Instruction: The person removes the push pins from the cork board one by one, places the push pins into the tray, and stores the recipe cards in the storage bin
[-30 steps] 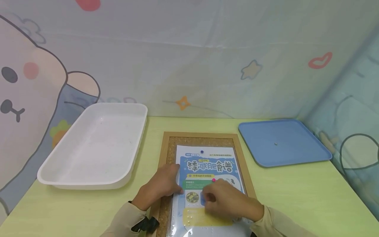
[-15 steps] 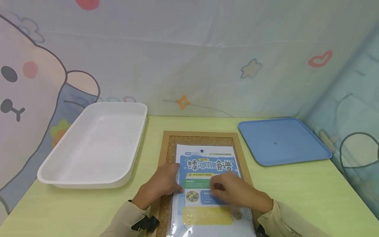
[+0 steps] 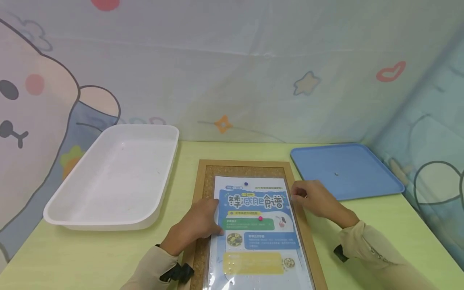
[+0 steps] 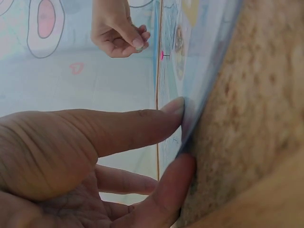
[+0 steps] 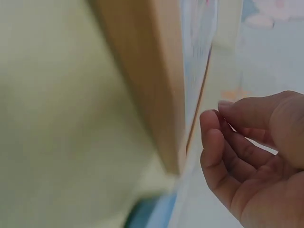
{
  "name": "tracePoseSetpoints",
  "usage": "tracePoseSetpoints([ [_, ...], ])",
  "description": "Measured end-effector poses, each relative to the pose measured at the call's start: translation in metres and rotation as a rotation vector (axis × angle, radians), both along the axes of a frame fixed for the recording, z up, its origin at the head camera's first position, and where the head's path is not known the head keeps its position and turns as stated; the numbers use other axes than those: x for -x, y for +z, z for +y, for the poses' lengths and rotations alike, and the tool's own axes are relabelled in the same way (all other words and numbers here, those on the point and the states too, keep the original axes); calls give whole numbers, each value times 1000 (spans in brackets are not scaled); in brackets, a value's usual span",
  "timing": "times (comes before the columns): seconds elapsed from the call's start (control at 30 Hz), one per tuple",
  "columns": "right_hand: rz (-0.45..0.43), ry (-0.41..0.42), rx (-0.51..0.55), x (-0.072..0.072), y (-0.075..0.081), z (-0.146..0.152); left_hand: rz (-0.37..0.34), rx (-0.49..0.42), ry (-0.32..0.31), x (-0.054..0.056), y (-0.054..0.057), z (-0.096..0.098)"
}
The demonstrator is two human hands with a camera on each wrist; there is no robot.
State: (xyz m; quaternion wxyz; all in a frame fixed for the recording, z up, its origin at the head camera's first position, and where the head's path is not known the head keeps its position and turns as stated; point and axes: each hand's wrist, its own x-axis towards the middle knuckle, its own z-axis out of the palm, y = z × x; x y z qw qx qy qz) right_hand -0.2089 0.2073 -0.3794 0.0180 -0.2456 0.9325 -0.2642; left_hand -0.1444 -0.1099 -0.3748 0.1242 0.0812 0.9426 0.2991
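Note:
A laminated printed sheet (image 3: 253,241) lies on a wood-framed cork board (image 3: 212,173). A blue push pin (image 3: 246,184) sits near its top, and a pink push pin (image 3: 260,218) sticks up from its middle. My left hand (image 3: 197,223) rests at the sheet's left edge, thumb (image 4: 142,128) and index finger spread straight along it. My right hand (image 3: 317,201) is above the frame's right side, beside the sheet's upper right edge. In the right wrist view its thumb (image 5: 251,111) meets the curled index finger; I cannot tell whether something tiny is pinched there.
To the left stands a deep white tray (image 3: 112,177). A flat blue tray (image 3: 348,157) lies at the back right, with a small speck-like thing (image 3: 336,174) on it. Behind the pale green table (image 3: 348,266) hangs a printed cloth (image 3: 232,80).
My right hand has gone from the sheet's middle, around the pink push pin, up and right to the frame's right side, uncovering the pin. My left hand has stayed in place.

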Motion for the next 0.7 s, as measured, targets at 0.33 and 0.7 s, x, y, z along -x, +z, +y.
tracePoseSetpoints([
  [0.33, 91, -109, -84, 35, -4, 70, 8, -1, -5, 1, -1, -1],
  [0.7, 135, -234, -119, 54, -16, 112, 17, 6, -3, -1, -1, 0],
])
